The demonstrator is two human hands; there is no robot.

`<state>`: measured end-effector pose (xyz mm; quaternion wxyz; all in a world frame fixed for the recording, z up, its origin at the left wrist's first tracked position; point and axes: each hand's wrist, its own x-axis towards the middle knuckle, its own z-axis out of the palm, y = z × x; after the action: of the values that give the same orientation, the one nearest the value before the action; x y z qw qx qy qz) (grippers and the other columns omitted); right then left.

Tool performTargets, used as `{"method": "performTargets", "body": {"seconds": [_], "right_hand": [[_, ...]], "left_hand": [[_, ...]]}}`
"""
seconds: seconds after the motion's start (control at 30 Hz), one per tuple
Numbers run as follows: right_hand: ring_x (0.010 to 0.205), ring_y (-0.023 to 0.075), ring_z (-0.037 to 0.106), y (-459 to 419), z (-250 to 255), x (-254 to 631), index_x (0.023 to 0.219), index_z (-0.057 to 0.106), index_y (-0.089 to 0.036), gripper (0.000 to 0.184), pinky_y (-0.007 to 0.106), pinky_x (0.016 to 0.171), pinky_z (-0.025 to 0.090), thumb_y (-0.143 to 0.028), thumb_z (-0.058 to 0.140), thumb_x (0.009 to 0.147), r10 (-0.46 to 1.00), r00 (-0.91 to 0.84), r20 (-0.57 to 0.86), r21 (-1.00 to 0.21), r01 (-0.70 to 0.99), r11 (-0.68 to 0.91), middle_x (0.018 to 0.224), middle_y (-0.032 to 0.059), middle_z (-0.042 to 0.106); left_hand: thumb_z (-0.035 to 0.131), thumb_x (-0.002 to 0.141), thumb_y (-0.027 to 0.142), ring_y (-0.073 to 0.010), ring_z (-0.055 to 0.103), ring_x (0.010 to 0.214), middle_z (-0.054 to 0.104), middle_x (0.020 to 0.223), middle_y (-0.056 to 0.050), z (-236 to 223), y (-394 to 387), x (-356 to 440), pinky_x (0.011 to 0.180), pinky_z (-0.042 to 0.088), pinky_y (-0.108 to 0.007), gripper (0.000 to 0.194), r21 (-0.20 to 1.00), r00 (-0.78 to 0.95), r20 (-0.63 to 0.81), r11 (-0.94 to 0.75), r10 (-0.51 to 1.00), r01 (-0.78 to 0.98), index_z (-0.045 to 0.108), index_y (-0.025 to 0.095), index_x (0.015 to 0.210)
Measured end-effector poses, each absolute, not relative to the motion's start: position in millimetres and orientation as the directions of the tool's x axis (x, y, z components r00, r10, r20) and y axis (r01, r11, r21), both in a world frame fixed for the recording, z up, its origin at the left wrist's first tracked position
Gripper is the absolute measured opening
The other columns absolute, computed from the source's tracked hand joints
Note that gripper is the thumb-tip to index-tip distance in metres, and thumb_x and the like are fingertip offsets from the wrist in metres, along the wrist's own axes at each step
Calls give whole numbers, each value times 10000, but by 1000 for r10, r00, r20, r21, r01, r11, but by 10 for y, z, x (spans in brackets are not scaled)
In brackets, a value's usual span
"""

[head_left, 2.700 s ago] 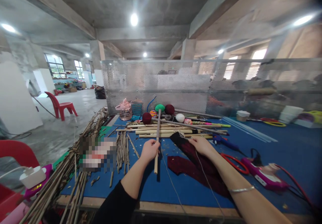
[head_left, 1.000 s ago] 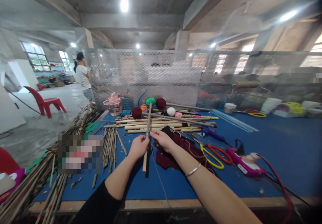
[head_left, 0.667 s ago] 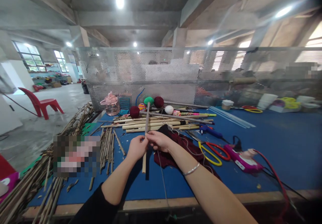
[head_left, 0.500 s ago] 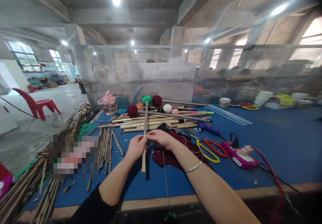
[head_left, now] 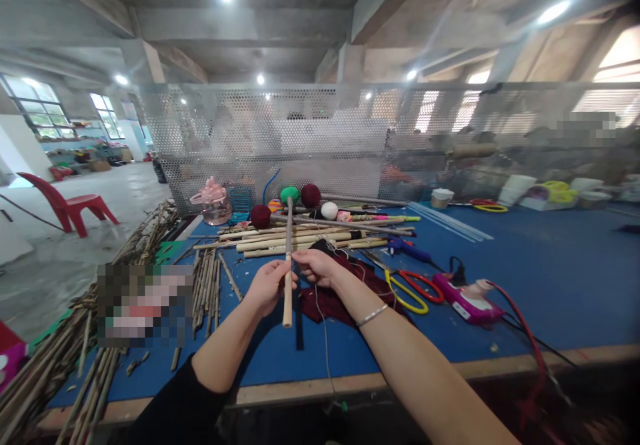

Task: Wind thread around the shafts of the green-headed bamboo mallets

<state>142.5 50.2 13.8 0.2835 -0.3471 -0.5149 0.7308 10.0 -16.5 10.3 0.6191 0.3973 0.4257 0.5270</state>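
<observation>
My left hand (head_left: 270, 286) is closed around a long stick (head_left: 287, 301) that points away from me. Its near part is pale wood, its far part greyish, and a green ball (head_left: 289, 195) shows at the far end. My right hand (head_left: 317, 266) is pinched beside the stick, where the pale and grey parts meet. From below that hand a thin grey string (head_left: 326, 345) runs down over the table's front edge; the fingers seem closed on it, though the grip is partly hidden. Under the right forearm lies a dark red cloth (head_left: 345, 301).
Pale rods (head_left: 260, 248), dark red balls (head_left: 261, 217) and a white ball (head_left: 329, 211) lie behind my hands. Scissors (head_left: 410, 291), a glue gun (head_left: 413, 250) and a magenta power strip (head_left: 467, 298) are to the right. Twigs (head_left: 206, 291) lie left; a perforated screen (head_left: 240, 131) stands behind.
My left fingers have curled further round the stick, their tips now showing on its right side. The right fingers have shifted slightly. The whole view has moved a little.
</observation>
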Motion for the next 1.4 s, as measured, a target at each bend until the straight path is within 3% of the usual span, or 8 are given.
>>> {"method": "performTargets", "body": {"seconds": [0.2, 0.37, 0.63, 0.8, 0.93, 1.07, 1.17, 1.4], "right_hand": [[321, 8, 97, 559, 76, 1492, 661, 450, -144, 235, 136, 306, 48, -329, 587, 705, 670, -725, -158, -926, -126, -355, 391, -114, 236], [297, 10, 106, 546, 42, 1456, 648, 428, -155, 201, 132, 297, 57, -257, 589, 710, 755, -609, -242, -939, -48, -340, 349, -124, 223], [301, 3, 227, 511, 63, 1473, 728, 499, -130, 185, 138, 309, 98, -282, 603, 707, 730, -656, -194, -950, -60, -307, 435, -80, 403], [293, 12, 233, 508, 19, 1427, 620, 504, -122, 244, 176, 309, 80, -321, 641, 655, 817, -534, -219, -975, 143, -168, 402, -62, 418], [295, 13, 211, 530, 47, 1450, 618, 512, -121, 257, 185, 321, 65, -347, 627, 656, 823, -527, -209, -978, 131, -165, 388, -64, 399], [300, 8, 158, 563, 83, 1526, 720, 528, -130, 282, 166, 330, 59, -389, 621, 659, 762, -611, -217, -967, 28, -253, 383, -101, 320], [302, 13, 202, 552, 85, 1533, 698, 520, -132, 299, 172, 328, 66, -405, 631, 647, 739, -639, -213, -972, 65, -224, 411, -80, 387], [339, 17, 246, 520, 38, 1445, 544, 440, -138, 332, 183, 349, 134, -372, 668, 603, 895, -437, -85, -988, 152, -20, 395, -78, 366]], "left_hand": [[516, 778, 305, -69, 560, 508, 580, 644, -7, 132, -202, 118, 458, 427, -159, 200, 855, 262, -249, 339, 932, -393, 553, 142, 887], [639, 682, 341, -82, 565, 496, 593, 626, -20, 84, -154, 134, 387, 366, -135, 252, 954, 108, -231, 247, 967, -171, 551, 118, 760], [582, 744, 260, -97, 606, 618, 644, 753, -71, 73, -169, 83, 555, 469, -183, 225, 892, 333, -254, 354, 908, -282, 581, 119, 920], [647, 633, 426, -113, 570, 499, 597, 582, -27, -22, -79, 130, 434, 405, -187, 330, 971, 158, -238, 240, 958, 10, 554, 120, 713], [688, 569, 402, -128, 566, 502, 596, 538, -32, 66, 56, 152, 502, 440, -232, 317, 953, 170, -266, 233, 949, 193, 547, 118, 586], [666, 613, 386, -113, 584, 562, 631, 661, -57, 177, 41, 134, 534, 444, -217, 306, 955, 289, -285, 295, 914, 7, 571, 109, 703], [665, 625, 369, -120, 607, 628, 638, 762, -77, 169, -41, 90, 544, 443, -207, 345, 923, 386, -300, 368, 872, -114, 563, 121, 842], [675, 575, 449, -54, 458, 405, 518, 500, 19, 45, -52, 100, 447, 397, -198, 379, 982, 244, -187, 181, 952, 48, 486, 127, 637]]}}
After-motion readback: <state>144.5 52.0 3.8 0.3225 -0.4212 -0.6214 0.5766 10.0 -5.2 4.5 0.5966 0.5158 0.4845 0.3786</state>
